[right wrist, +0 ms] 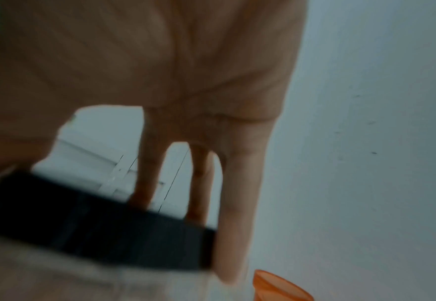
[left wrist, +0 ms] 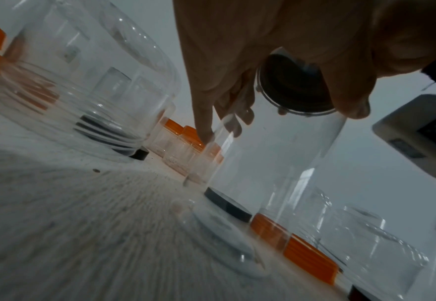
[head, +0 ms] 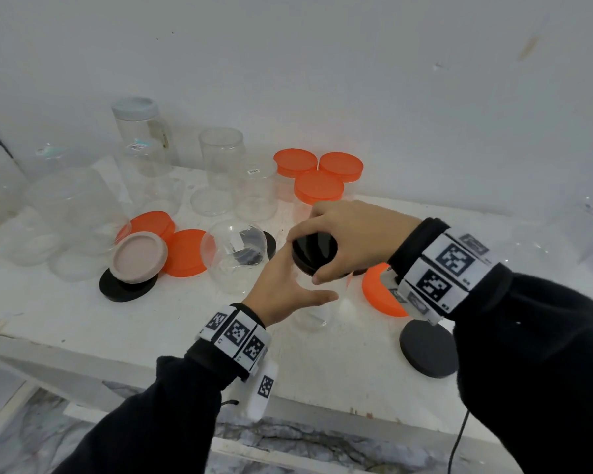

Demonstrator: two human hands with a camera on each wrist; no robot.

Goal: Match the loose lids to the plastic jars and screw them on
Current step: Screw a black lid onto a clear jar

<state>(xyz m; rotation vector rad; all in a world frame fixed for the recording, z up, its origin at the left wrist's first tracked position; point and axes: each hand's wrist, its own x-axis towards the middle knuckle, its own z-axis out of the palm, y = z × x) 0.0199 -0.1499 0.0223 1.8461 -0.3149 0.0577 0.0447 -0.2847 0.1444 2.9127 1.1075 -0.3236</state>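
A tall clear jar [head: 317, 311] stands near the table's front edge, with a black lid [head: 317, 248] sitting on its mouth. From above, my right hand [head: 307, 258] grips this lid by the rim, thumb in front and fingers behind. My left hand [head: 302, 277] holds the jar's upper body just under the lid, thumb across the front. The left wrist view shows the jar [left wrist: 276, 154] from below, the lid's underside [left wrist: 292, 89], and my left fingers [left wrist: 205, 124] on its side. The blurred right wrist view shows the black lid [right wrist: 95, 224] under my fingers [right wrist: 237, 224].
Loose orange lids [head: 185, 252] [head: 379, 292], black lids [head: 428, 347] [head: 124, 285] and a beige lid [head: 138, 257] lie around. Several open clear jars [head: 235, 254] stand left, and three orange-lidded jars [head: 319, 186] stand by the wall. The table edge [head: 151, 367] runs in front.
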